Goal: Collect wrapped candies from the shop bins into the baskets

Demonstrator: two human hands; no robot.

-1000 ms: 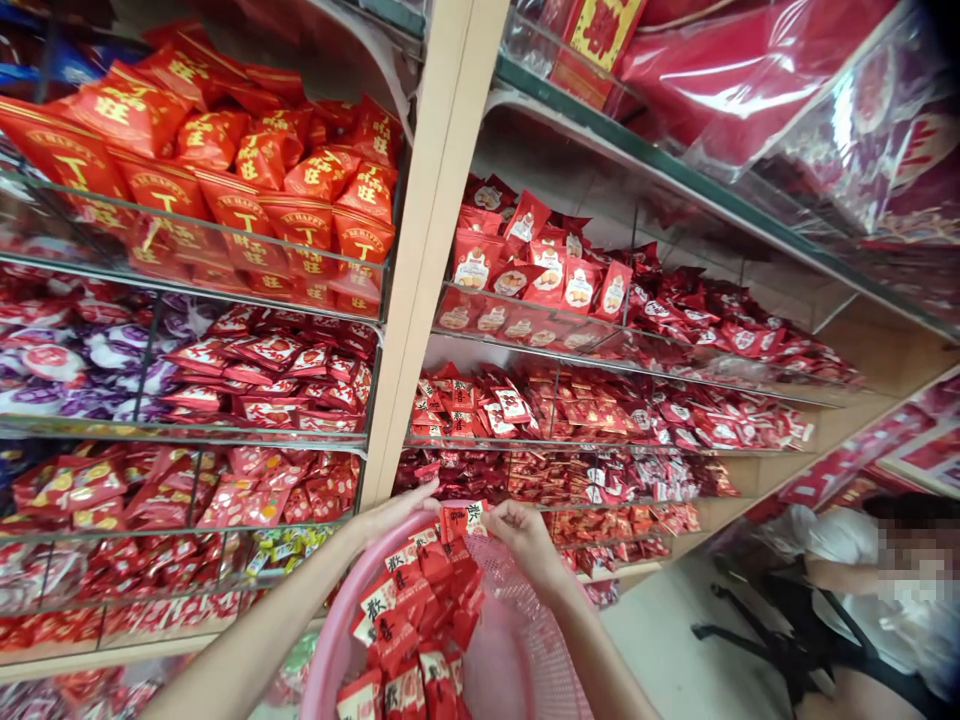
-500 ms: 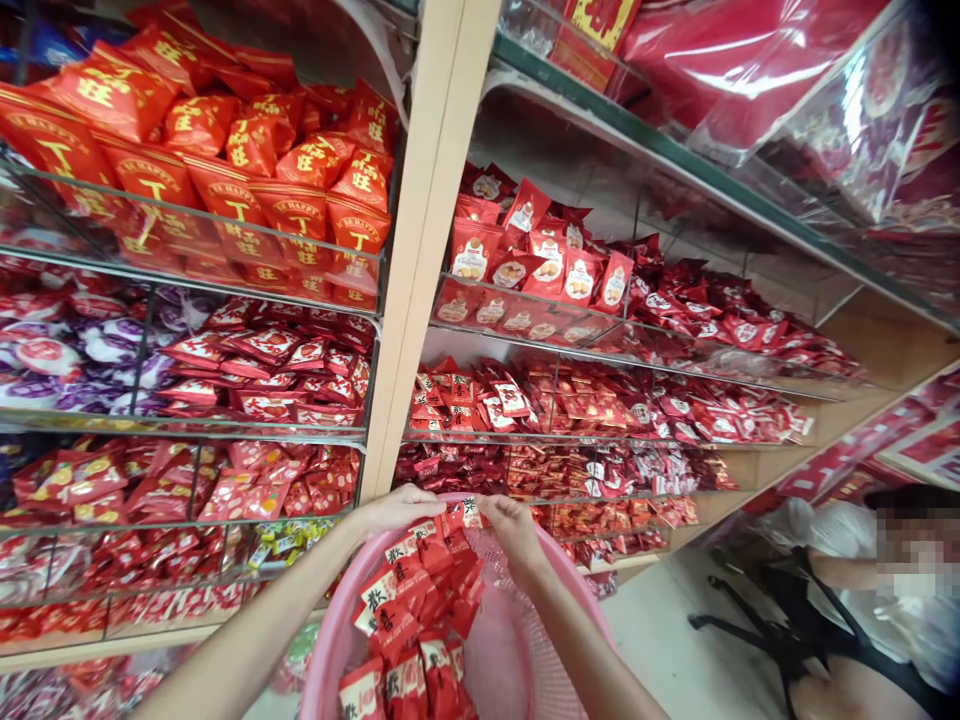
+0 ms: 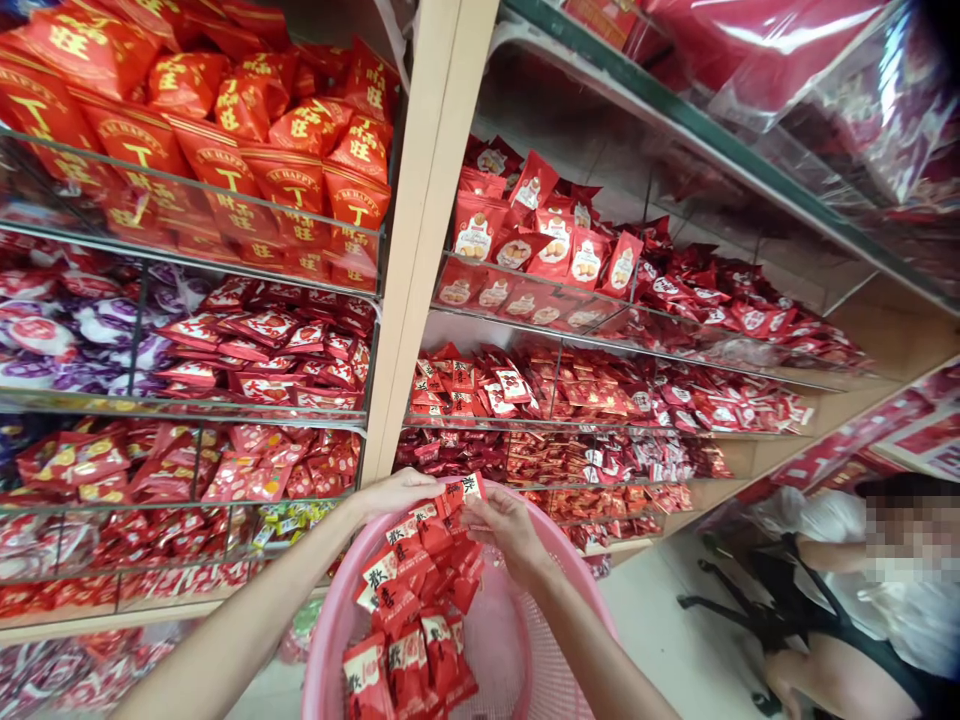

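A round pink plastic basket (image 3: 330, 600) is in front of me, with several red and cream snack packets (image 3: 409, 650) piled along its left side. My left hand (image 3: 397, 493) is closed at the far left of the basket's rim; its fingertips are partly hidden. At the far rim, my right hand (image 3: 508, 525) pinches a red packet (image 3: 459, 492) with black characters on a cream band. This packet touches others below it, and I cannot tell whether they are joined. The right side of the basket's inside shows bare pink mesh.
Shelves with clear front panels hold heaps of red wrapped snacks (image 3: 292, 190) on both sides of a wooden upright (image 3: 411, 240). Purple and white packets (image 3: 45, 330) lie at left. At lower right a person (image 3: 840, 570) sits on a black wheeled chair (image 3: 739, 600).
The packet in my right hand has risen slightly at the far rim, and my right fingers now sit lower on it. The view has shifted slightly; my left hand stays by the rim.
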